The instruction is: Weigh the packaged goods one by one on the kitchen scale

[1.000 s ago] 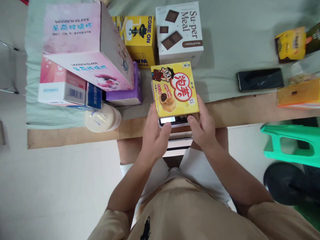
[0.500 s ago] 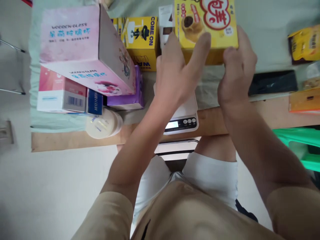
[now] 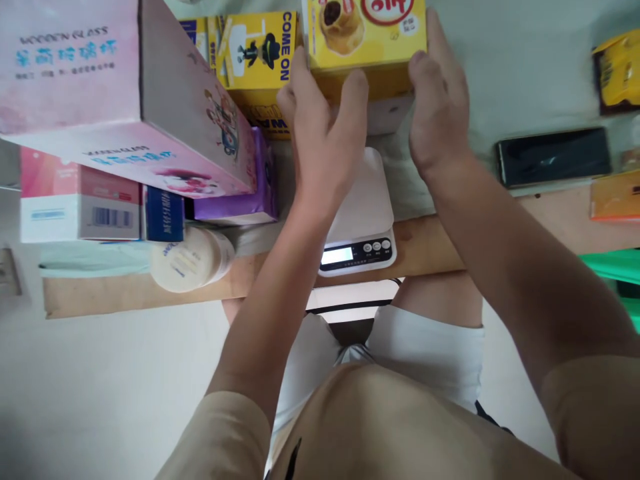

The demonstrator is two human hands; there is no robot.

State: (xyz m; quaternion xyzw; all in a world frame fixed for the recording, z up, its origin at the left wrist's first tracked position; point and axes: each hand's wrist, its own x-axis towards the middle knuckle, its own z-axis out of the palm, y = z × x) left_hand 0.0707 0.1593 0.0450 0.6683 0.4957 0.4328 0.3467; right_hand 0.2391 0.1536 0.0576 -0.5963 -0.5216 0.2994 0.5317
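Snack box (image 3: pixel 367 30), yellow, at 12 o'clock, atop a white box (image 3: pixel 387 113). I see my left hand (image 3: pixel 320 127) and right hand (image 3: pixel 437 100) clamped on its two sides. White scale (image 3: pixel 357 220) sits bare at 6 o'clock of it; black phone (image 3: pixel 553 157) at 3 o'clock.

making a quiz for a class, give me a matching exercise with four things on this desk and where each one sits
Things:
1. yellow snack box
2. kitchen scale
3. black phone
4. round white tub

Places:
A. lying flat to the right of the right hand
B. at the desk's near edge, under the stacked boxes on the left
C. held between both hands, left hand included
D. bare, between the forearms

Pairs: 1-C, 2-D, 3-A, 4-B
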